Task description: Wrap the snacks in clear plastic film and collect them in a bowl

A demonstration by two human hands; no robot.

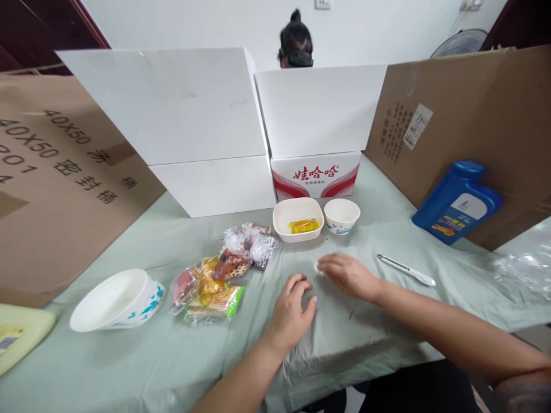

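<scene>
My left hand (291, 312) rests low over the green cloth, fingers loosely bent and thumb apart, with nothing in it. To its right, my right hand (348, 276) has its fingers pressed together at a small whitish scrap (317, 267), too small to name. Beyond the hands stand a white rectangular bowl (279, 225) with a yellow-wrapped snack (303, 226) inside and a white paper bowl (342, 213) with blue print. Left of my left hand lies a pile of wrapped snacks (215, 281), with clear crinkled plastic (262, 248) on its far side.
A larger paper bowl (129, 304) leans tilted at left, near a pale yellow bottle (26, 332). A white pen (405, 269) and a blue bottle (458, 203) are at right. White boxes (206, 109) and brown cartons (465, 120) wall the table; a person (296, 43) is behind.
</scene>
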